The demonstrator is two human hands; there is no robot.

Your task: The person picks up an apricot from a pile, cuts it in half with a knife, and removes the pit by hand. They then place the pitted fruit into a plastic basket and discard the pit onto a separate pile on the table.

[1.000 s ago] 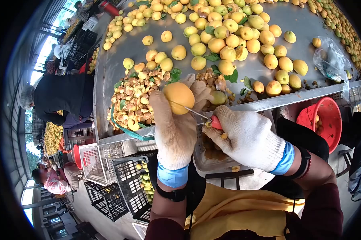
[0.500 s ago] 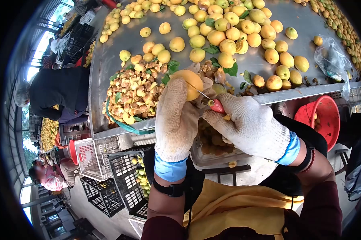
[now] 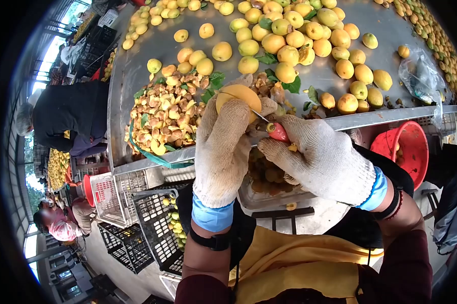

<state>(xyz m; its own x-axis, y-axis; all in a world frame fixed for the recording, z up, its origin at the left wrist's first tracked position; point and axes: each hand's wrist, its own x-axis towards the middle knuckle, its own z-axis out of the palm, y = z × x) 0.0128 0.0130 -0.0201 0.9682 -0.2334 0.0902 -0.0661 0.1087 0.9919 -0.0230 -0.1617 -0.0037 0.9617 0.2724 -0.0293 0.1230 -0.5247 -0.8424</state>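
1. The left hand (image 3: 221, 152), in a white knitted glove with a blue cuff, was raised over the front edge of the grey metal counter (image 3: 137, 76).
2. Its grip was closed around a round yellow-orange fruit (image 3: 241, 95), with the gloved fingers curled over the fruit's near side.
3. The fruit sat at the top of that hand, above the counter's front rim and just left of the right hand.
4. The right hand (image 3: 324, 162), in a matching glove, kept its grip tight on a small red-handled knife (image 3: 279, 133).
5. The knife's thin blade pointed up and to the left and met the right side of the fruit.
6. A heap of tan fruit scraps (image 3: 165, 116) lay on the counter just left of the held fruit, and a green strap (image 3: 155, 158) curved round the heap's near edge.
7. Many loose yellow fruits (image 3: 289, 40), with a few green leaves among them, were spread over the far part of the counter.
8. Under the two hands, a pale shallow tray (image 3: 259, 200) held fruit pieces, though the gloves hid much of it.
9. A red plastic bucket (image 3: 416, 152) stood to the right, below the counter's edge, and a clear plastic bag (image 3: 421, 73) lay on the counter's right end.
10. Black slatted crates (image 3: 137, 243) and a white slatted crate (image 3: 109, 195) stood below the counter on the left, and one black crate held small yellow-green fruits.
11. Another person in a dark top (image 3: 71, 119) bent at the counter's left side, well apart from the hands.
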